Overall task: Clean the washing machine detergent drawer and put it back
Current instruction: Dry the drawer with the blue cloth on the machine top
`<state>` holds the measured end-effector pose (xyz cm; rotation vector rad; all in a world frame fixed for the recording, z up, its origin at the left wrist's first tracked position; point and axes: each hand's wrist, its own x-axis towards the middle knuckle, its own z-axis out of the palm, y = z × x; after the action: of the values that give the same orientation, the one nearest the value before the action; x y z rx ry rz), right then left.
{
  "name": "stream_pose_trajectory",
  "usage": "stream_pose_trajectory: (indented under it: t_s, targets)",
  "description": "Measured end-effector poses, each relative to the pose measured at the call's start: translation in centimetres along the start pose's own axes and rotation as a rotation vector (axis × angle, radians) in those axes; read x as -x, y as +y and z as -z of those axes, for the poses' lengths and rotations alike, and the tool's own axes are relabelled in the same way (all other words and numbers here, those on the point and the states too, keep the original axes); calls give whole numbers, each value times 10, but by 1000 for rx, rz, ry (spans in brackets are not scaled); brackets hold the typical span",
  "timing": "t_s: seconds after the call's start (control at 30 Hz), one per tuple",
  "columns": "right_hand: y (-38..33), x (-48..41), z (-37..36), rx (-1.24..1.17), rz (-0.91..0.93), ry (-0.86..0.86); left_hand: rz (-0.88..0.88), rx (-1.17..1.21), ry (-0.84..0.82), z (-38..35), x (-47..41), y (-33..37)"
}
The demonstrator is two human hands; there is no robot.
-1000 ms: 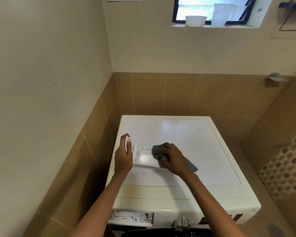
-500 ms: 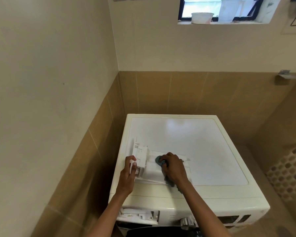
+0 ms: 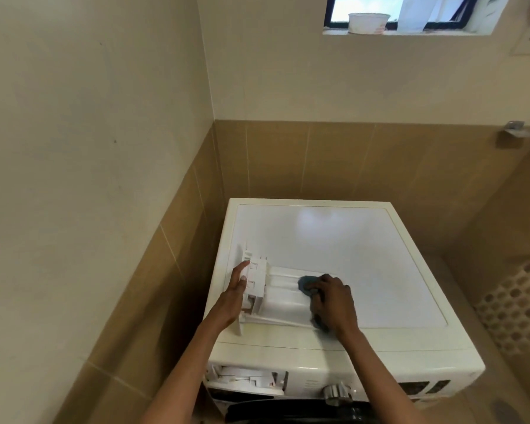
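Detergent drawer [image 3: 276, 296] lies on top of washing machine [image 3: 349, 246], front-left corner, w/ its empty slot [image 3: 245, 379] gaping below. Left grip [image 3: 233, 296], fingers fairly straight, presses vs. drawer's left end. Right grip [image 3: 334, 304] is curled round a blue cloth [image 3: 306, 284] pressed onto the drawer.

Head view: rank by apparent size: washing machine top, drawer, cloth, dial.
1. washing machine top, by far the largest.
2. drawer, lying on that top.
3. cloth and dial: not ranked. The cloth is mostly hidden under the right hand, and its visible patch looks about dial-sized.
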<state>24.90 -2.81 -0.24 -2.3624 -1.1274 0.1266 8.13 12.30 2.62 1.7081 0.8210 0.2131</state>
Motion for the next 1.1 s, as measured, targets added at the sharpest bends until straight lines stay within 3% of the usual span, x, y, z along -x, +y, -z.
stream_pose_trajectory:
  t_s: [0.07, 0.23, 0.5, 0.63, 0.73, 0.97, 1.1]
  targets:
    - [-14, -5, -4, 45, -32, -4, 72, -11, -41, 2, -1, 7]
    - [-47, 13, -36, 7, 310, -71, 196, 17, 25, 0, -8, 16]
    - [-61, -8, -30, -57, 164, -148, 385, -62, 258, -15, -21, 21]
    - [-57, -3, -32, -5, 163, -116, 292, -361, 317, -17, -21, 33]
    - [-51, 0, -30, -8, 172, -76, 271, -435, 307, -18, -24, 32]
    - [7, 7, 2, -59, -118, 82, 349, -294, 270, -20, -30, 34]
    - [-3, 1, -5, 121, -333, 165, 358, -225, 227, -20, -31, 35]
